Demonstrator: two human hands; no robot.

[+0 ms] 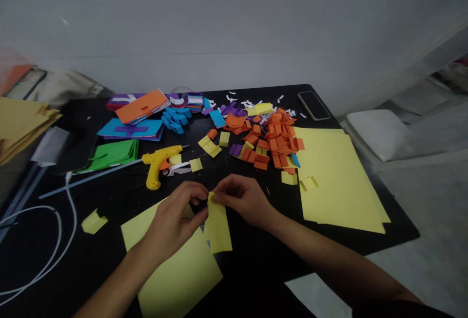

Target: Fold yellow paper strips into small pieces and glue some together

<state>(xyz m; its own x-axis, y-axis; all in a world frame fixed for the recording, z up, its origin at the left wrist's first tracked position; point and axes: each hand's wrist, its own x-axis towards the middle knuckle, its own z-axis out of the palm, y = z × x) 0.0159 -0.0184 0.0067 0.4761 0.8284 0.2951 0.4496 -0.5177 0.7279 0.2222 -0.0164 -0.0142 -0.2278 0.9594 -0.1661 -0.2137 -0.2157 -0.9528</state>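
Note:
A narrow yellow paper strip (219, 228) hangs toward me from the fingers of both hands. My right hand (243, 198) pinches its top end between thumb and fingers. My left hand (180, 215) has its thumb and fingers curled at the strip's upper left edge; the fingertips meet the paper there. Beneath my left hand and forearm lies a larger yellow sheet (175, 279), partly covered. Just beyond the left hand are a yellow glue gun (158, 164) and scissors (179, 168), with a small folded yellow piece (196, 164) on them.
Folded orange paper pieces (280, 138) are heaped at the back, among purple, blue and yellow ones. Yellow sheets (340, 186) are stacked at the right, near a phone (313, 105). Green paper (115, 155) and a white cable (71, 211) lie at the left.

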